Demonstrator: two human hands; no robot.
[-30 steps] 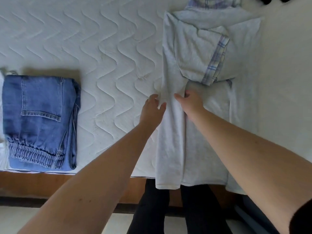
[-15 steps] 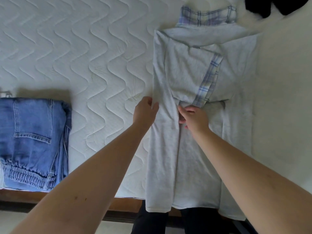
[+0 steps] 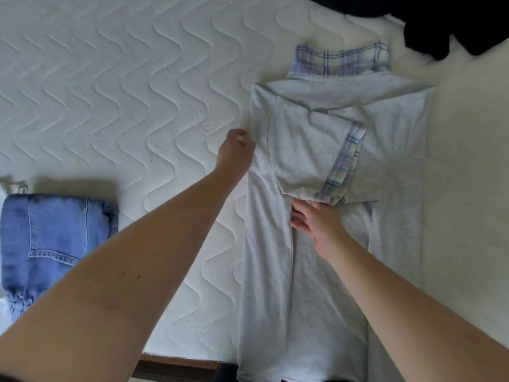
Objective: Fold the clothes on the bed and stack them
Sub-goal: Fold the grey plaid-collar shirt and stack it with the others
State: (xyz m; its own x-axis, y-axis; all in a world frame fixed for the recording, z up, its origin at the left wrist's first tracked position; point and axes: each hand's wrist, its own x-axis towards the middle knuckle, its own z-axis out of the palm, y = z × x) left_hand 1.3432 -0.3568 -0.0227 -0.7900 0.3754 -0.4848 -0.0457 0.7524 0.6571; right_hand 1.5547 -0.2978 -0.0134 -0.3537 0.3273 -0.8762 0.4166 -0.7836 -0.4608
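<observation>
A light grey shirt (image 3: 303, 271) with a plaid collar (image 3: 341, 60) lies lengthwise on the white quilted mattress (image 3: 124, 92). Its left side is folded inward, and a sleeve with a plaid cuff (image 3: 341, 166) lies across the chest. The hem hangs over the near edge of the bed. My left hand (image 3: 235, 150) is at the shirt's left folded edge, with curled fingers pinching the cloth. My right hand (image 3: 316, 224) rests flat on the middle of the shirt, just below the cuff, with its fingers spread.
Folded blue jeans (image 3: 55, 230) lie at the left near the bed's edge. A black garment (image 3: 440, 26) is bunched at the far right, beyond the collar. The wooden bed frame (image 3: 179, 366) runs along the bottom.
My left hand has slid up along the shirt's left edge, away from my right hand. My right hand stays on the middle of the shirt with its fingers now spread flat.
</observation>
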